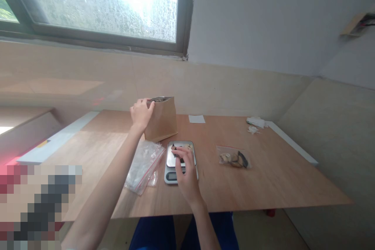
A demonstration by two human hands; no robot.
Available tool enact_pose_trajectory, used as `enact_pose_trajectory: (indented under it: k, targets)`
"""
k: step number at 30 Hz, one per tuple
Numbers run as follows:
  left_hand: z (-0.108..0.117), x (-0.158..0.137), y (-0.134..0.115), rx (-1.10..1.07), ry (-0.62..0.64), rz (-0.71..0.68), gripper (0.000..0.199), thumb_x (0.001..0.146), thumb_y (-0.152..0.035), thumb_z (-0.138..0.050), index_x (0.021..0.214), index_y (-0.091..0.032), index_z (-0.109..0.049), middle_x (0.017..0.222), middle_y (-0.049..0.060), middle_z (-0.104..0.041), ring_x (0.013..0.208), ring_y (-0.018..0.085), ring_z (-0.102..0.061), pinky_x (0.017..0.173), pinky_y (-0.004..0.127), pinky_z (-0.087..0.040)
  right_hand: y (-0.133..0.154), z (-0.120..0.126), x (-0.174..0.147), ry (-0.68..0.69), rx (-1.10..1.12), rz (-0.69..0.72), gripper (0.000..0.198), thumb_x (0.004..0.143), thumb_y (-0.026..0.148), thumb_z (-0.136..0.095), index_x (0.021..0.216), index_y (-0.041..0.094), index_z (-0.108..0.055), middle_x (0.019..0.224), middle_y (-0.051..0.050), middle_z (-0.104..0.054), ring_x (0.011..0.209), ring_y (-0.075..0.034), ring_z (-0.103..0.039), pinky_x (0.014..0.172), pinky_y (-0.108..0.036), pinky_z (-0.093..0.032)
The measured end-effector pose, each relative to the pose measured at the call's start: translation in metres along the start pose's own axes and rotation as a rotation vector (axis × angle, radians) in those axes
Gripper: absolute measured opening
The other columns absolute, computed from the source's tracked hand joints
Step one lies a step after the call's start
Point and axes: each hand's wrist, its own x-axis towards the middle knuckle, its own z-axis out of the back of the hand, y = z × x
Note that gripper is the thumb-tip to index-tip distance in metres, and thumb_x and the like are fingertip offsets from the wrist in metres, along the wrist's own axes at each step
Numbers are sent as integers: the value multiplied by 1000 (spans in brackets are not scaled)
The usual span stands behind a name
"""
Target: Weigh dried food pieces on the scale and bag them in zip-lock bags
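Brown wooden tabletop (269, 179): your left hand (141, 113) pinches rim of tan paper bag (161, 119); right hand (186, 166), thumb and fingers apart, over silver-white scale (170, 162).

No lettering or numbers can be read; the scale's (170, 161) display (172, 176) is illegible.

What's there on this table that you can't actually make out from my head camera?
Head view:
Display on the scale: too small and blurred to read.
Small pieces on the scale: partly covered by your right hand; too small to tell whether it pinches one.
Paper bag: front wall hides most contents.
Clear plastic bags: overlap hides how many.
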Motion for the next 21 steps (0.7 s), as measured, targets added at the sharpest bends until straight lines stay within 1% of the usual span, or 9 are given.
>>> enact_pose_trajectory:
  k: [2,6,8,10,11,14,17,19,21]
  targets:
    - [-5,0,3,-12,45,-2,29,85,-36,-43,93,-18,-63,105,14,-59,95,29,-57,84,43,-42,-3,-1,-6,15,-9,-12,24,90,18,-38,105,21,-57,112,-8,-53,113,-17,-48,99,-37,-39]
    - [-3,-33,6,-124,-57,-97,28,86,-38,-41,78,-19,-60,98,9,-61,94,24,-59,85,37,-43,-2,-1,-8,43,-32,-7,25,91,19,-37,105,21,-57,113,-8,-53,113,-17,-48,100,-37,-39]
    - [4,-60,6,-215,-61,-137,25,85,-39,-42,81,-20,-58,99,7,-62,91,21,-60,81,33,-45,1,-1,-3,49,-50,18,26,91,19,-36,108,21,-56,115,-8,-53,115,-17,-47,101,-36,-38]
    - [13,-87,4,-283,-66,-70,20,81,-37,-49,91,-20,-54,98,6,-63,88,20,-62,74,31,-48,6,-3,6,68,-87,61,29,92,19,-35,114,21,-54,119,-8,-53,117,-16,-46,103,-36,-37]
    - [17,-99,4,-310,-66,-27,25,79,-36,-53,98,-20,-51,99,6,-64,85,20,-63,71,30,-49,8,-4,10,87,-117,95,31,92,18,-34,117,20,-52,121,-8,-52,119,-16,-44,103,-36,-37]
    - [30,-122,7,-374,39,29,25,79,-32,-52,102,-21,-51,98,4,-66,78,18,-65,68,30,-51,11,-9,22,158,-257,205,35,92,17,-32,123,17,-49,127,-9,-50,124,-18,-40,105,-37,-35]
    - [38,-131,16,-425,148,5,18,80,-35,-51,91,-23,-58,84,2,-69,75,17,-67,68,29,-52,13,-13,32,258,-484,241,32,92,16,-31,109,13,-58,111,-13,-61,113,-22,-50,97,-39,-41]
    - [39,-134,21,-463,151,-26,19,80,-38,-52,89,-23,-60,81,1,-70,74,17,-67,68,29,-53,15,-15,38,362,-654,225,32,92,13,-31,95,13,-63,94,-13,-65,97,-24,-58,87,-39,-46]
    - [38,-138,24,-485,137,-42,21,79,-39,-53,89,-23,-62,78,0,-70,72,17,-67,67,28,-54,17,-17,45,458,-773,186,31,89,8,-33,94,12,-63,89,-14,-67,88,-26,-61,79,-38,-48]
